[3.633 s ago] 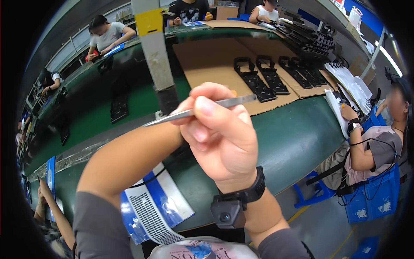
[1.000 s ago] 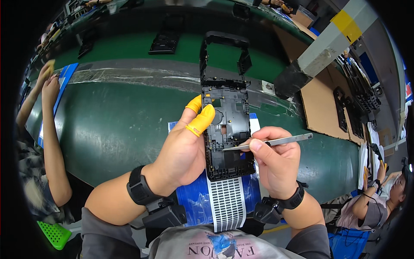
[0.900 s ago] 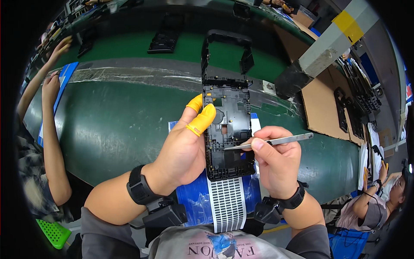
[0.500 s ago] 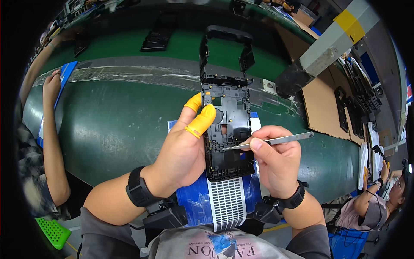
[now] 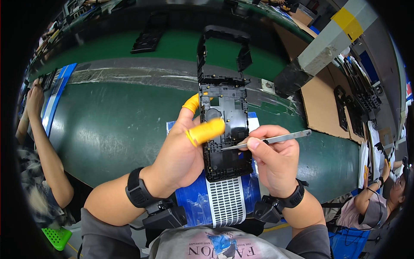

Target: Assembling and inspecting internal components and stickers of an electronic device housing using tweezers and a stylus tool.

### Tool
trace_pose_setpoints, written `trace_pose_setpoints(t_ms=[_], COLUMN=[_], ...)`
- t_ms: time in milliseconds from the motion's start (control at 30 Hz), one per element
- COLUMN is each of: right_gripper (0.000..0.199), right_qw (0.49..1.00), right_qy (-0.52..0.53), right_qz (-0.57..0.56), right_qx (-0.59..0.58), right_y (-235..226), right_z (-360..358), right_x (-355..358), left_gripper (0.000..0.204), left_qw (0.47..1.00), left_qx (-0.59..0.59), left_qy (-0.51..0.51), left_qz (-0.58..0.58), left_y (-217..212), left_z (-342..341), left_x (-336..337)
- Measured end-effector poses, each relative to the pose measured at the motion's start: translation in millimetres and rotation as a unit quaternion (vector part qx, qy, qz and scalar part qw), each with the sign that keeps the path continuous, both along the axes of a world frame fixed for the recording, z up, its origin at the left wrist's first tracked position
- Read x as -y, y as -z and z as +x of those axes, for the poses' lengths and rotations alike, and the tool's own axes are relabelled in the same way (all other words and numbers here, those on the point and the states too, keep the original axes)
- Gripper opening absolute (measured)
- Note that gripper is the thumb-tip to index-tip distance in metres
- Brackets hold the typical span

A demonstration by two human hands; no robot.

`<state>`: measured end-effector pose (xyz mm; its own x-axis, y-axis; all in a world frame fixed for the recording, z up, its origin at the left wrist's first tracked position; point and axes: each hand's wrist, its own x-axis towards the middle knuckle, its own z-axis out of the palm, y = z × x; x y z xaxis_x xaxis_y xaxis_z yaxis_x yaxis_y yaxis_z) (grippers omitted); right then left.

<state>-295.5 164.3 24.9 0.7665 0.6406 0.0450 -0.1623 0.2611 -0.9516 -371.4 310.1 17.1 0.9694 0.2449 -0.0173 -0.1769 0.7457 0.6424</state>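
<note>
The left hand [image 5: 174, 149] grips the black frame [image 5: 236, 116], long axis twelve-to-six, at ten o'clock from the right hand [image 5: 276, 159] pinching tweezers [image 5: 286, 137].

The left grip [image 5: 177, 149] holds a black openwork plastic frame [image 5: 237, 123], the right grip [image 5: 276, 159] silver metal tweezers [image 5: 285, 137] over it.
</note>
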Motion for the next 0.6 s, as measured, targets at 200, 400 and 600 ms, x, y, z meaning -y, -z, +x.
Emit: trace_pose_setpoints(t_ms=[200, 400, 600], right_gripper=[0.013, 0.011, 0.011], right_qw=[1.000, 0.995, 0.997], right_qy=[-0.002, 0.066, -0.004], right_qz=[-0.006, 0.071, -0.077], right_qx=[0.005, -0.022, -0.006], right_y=[1.7, -1.8, 25.2], right_z=[7.6, 25.3, 27.5], right_x=[-0.9, -7.9, -30.9], left_gripper=[0.073, 0.063, 0.047], left_qw=[0.992, 0.964, 0.963], left_qx=[0.015, 0.063, 0.041], left_qy=[-0.043, -0.186, -0.247], left_qz=[0.113, 0.179, 0.102], left_y=[6.1, -2.6, -13.0], left_z=[2.3, 13.1, 12.2], left_x=[2.8, -38.0, -63.5])
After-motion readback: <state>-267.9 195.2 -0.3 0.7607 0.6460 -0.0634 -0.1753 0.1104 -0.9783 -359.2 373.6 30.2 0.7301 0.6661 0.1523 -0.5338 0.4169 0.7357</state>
